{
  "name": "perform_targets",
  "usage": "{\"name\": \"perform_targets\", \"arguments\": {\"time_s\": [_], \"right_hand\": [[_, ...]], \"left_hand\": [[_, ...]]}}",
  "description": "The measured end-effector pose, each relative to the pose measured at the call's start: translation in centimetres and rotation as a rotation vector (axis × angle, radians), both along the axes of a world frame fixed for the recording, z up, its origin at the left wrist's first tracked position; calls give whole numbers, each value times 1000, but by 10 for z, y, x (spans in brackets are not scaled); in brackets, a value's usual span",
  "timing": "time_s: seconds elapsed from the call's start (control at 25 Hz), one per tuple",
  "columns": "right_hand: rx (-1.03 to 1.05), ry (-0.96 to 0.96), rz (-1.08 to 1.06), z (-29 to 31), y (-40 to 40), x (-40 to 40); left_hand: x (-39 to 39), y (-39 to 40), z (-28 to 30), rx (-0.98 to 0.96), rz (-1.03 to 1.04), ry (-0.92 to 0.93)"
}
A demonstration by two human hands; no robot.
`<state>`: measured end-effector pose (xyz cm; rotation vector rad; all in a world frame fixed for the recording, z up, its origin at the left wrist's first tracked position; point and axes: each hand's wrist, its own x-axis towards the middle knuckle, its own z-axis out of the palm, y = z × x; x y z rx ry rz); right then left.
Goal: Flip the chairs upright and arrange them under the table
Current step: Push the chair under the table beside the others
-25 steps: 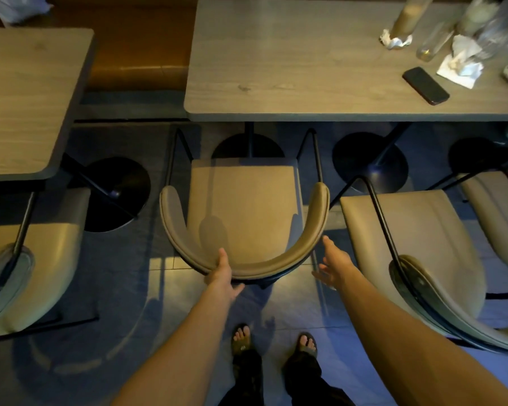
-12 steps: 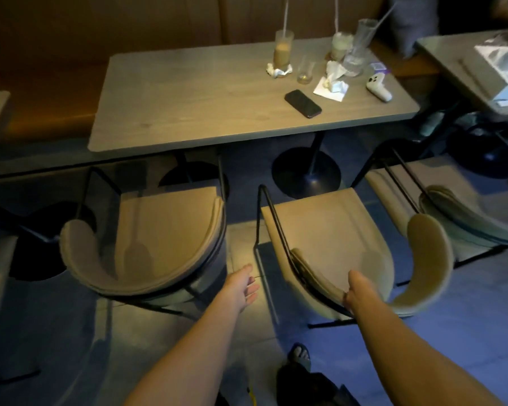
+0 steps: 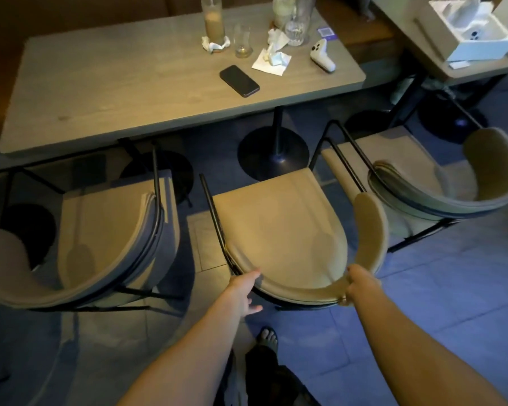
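Three beige padded chairs with black metal frames stand upright along the near side of the long wooden table (image 3: 123, 83). The middle chair (image 3: 276, 227) is right in front of me, its seat front near the table's edge. My right hand (image 3: 359, 285) is closed on the right part of its curved backrest. My left hand (image 3: 244, 290) touches the backrest's left end with its fingers spread. The left chair (image 3: 106, 230) has its front tucked under the table. The right chair (image 3: 423, 177) sits angled near the table's right end.
On the table are a black phone (image 3: 240, 80), drink glasses (image 3: 214, 22), crumpled napkins (image 3: 273, 55) and a white handheld device (image 3: 322, 55). Round black table bases (image 3: 273, 153) stand on the floor. A second table with a white box (image 3: 475, 36) is at the right. My sandalled foot (image 3: 268, 338) is below.
My view swung from the left chair to the middle one. My right hand took hold of its backrest, and my left hand came across to its left end.
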<state>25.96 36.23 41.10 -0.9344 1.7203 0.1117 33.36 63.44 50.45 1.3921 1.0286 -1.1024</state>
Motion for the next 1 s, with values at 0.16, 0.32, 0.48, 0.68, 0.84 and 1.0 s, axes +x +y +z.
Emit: {"name": "perform_targets", "arguments": {"time_s": [0.16,0.32,0.48,0.68,0.84,1.0], "right_hand": [[120,17,145,63,8,7],[177,147,246,91,23,21],[178,217,274,87,31,28],[165,179,321,95,57,52],[194,95,330,96,80,76],[235,61,413,86,99,98]], "left_hand": [[14,-18,-17,60,55,23],[20,-24,-33,99,140,-1],[31,-18,-42,119,100,-33],[60,3,-28,90,99,-85],[87,27,-14,78,73,-110],[112,50,-6,90,77,-117]]}}
